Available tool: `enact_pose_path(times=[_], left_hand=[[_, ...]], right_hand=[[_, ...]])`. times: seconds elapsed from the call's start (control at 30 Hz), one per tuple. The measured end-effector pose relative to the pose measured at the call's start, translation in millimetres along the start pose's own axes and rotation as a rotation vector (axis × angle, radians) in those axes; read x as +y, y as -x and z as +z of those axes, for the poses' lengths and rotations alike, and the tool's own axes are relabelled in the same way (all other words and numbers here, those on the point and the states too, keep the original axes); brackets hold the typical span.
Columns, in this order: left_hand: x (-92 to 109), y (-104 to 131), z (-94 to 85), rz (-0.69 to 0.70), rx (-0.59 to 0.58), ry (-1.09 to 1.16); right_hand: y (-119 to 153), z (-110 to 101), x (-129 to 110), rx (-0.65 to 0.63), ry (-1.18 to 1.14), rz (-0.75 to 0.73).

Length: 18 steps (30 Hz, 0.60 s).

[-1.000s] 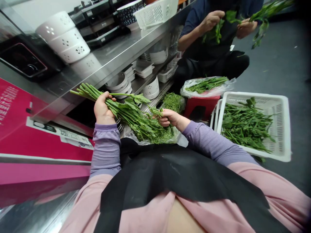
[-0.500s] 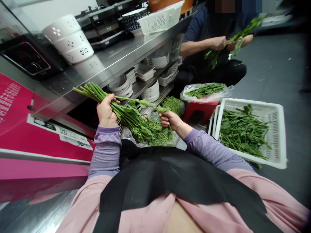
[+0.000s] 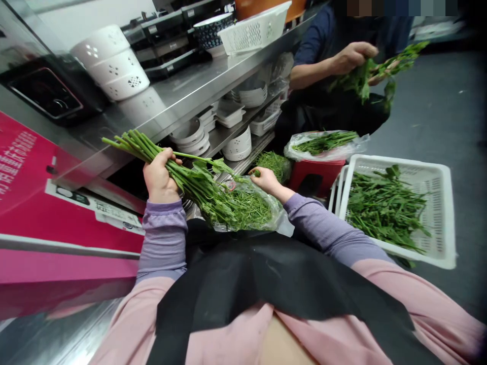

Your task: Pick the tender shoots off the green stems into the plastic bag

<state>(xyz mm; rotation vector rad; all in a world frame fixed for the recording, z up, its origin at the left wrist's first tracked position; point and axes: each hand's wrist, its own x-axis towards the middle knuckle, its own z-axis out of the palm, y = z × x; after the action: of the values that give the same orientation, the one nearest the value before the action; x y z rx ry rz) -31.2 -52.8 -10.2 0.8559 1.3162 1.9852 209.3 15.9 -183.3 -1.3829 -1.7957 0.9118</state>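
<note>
My left hand (image 3: 162, 176) is wrapped around a thick bunch of leafy green stems (image 3: 190, 185). The cut ends point up and left; the leaves hang down to the right. My right hand (image 3: 269, 181) is closed in a pinch on a small green sprig (image 3: 256, 173), just past the tips of the bunch. Part of the sprig is hidden by my fingers. Below both hands lies an open clear plastic bag (image 3: 279, 215) holding thin green trimmings (image 3: 251, 209). The bunch's leaves overlap the bag's left side.
To the right stands a white basket (image 3: 449, 213) with cut greens. A red container (image 3: 317, 175) carries a bag of stems (image 3: 325, 143). Beyond, a co-worker's hand (image 3: 353, 57) handles greens. A steel shelf (image 3: 182, 96) with white dishes runs along the left.
My left hand and the bunch have shifted slightly left. My right hand has moved up a little, and less green shows in its fingers. The co-worker's hands have risen and moved right.
</note>
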Motion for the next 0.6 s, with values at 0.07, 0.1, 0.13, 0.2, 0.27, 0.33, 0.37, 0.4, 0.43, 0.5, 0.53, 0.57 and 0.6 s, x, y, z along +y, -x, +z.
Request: enact_pose_path(times=[0.07, 0.1, 0.13, 0.2, 0.27, 0.33, 0.37, 0.4, 0.43, 0.5, 0.53, 0.57, 0.6], left_hand=[[-9.1, -3.8, -0.2, -0.038, -0.031, 0.003], [-12.9, -4.5, 0.7, -0.061, -0.042, 0.007], [-16.2, -4.4, 2.3, -0.084, -0.046, 0.011], [-21.1, -1.4, 6.6, -0.124, -0.037, 0.019], [-24.1, 4.0, 11.0, -0.144, -0.037, 0.017], [-26.2, 10.6, 14.6, -0.146, -0.062, 0.006], [-27.0, 14.0, 15.9, -0.143, -0.082, -0.002], [-27.6, 17.5, 17.1, -0.137, -0.098, -0.01], [-28.2, 20.9, 18.1, -0.127, -0.11, -0.016], [-29.4, 27.8, 19.9, -0.101, -0.123, -0.023], [-30.0, 31.3, 20.7, -0.086, -0.131, -0.027], [-30.6, 34.8, 21.5, -0.072, -0.146, -0.035], [-31.1, 38.1, 22.1, -0.056, -0.166, -0.044]], right_hand=[[5.5, -10.6, -27.6, -0.122, -0.286, -0.08], [9.0, -15.1, -39.1, -0.242, -0.4, -0.096], [12.6, -18.7, -48.2, -0.374, -0.49, -0.099], [19.8, -21.9, -58.0, -0.59, -0.616, -0.082], [26.2, -20.6, -59.2, -0.668, -0.716, -0.048], [31.8, -17.2, -57.7, -0.648, -0.78, -0.013], [34.4, -15.4, -57.5, -0.619, -0.795, 0.001], [37.0, -13.8, -58.2, -0.585, -0.801, 0.013], [39.5, -12.3, -59.4, -0.553, -0.799, 0.027], [43.6, -9.0, -62.1, -0.461, -0.773, 0.064], [44.6, -7.1, -62.2, -0.395, -0.742, 0.083], [44.6, -5.0, -60.5, -0.31, -0.701, 0.1], [43.4, -2.9, -56.8, -0.204, -0.658, 0.119]])
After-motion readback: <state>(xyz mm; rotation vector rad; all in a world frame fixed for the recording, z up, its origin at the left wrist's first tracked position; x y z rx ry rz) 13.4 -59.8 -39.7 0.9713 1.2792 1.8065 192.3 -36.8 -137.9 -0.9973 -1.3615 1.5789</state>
